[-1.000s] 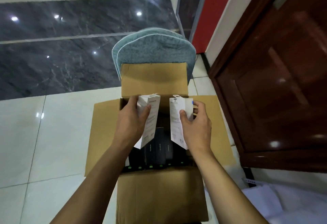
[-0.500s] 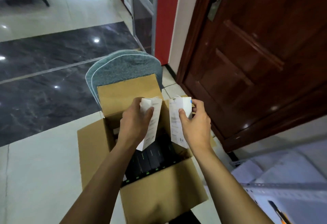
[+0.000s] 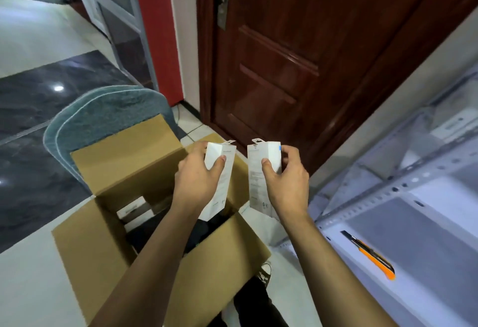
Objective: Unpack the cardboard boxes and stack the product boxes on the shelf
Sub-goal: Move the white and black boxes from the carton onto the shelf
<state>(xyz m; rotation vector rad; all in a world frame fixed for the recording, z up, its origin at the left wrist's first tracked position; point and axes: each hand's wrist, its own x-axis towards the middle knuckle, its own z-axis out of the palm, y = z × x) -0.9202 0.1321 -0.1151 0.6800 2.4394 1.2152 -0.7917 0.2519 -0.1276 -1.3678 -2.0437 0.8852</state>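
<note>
Your left hand [image 3: 198, 180] grips a white box [image 3: 219, 174]. Your thumb is on the front and your fingers wrap round the back. The box stands almost upright, with its hang tab at the top. It is up above the open carton [image 3: 144, 213], over the carton's right side.

Your right hand [image 3: 287, 184] grips a second white box [image 3: 262, 171] the same way, thumb in front and fingers on the far side. This box is also upright. It is just past the carton's right edge, between the carton and the shelf [image 3: 388, 197]. The two white boxes are side by side, near each other but not touching.

The carton sits on the floor [image 3: 31, 288] with its flaps open. Inside it you can see dark boxes [image 3: 196, 233] near the front wall and a pale box [image 3: 133, 209] near the back left corner.

The shelf is on your right. It is grey metal with holes along its edge. An orange knife [image 3: 372, 257] lies on the shelf near its front edge.

A brown door [image 3: 297, 55] is behind your hands. A blue mat [image 3: 108, 114] lies behind the carton, touching its back flap.
</note>
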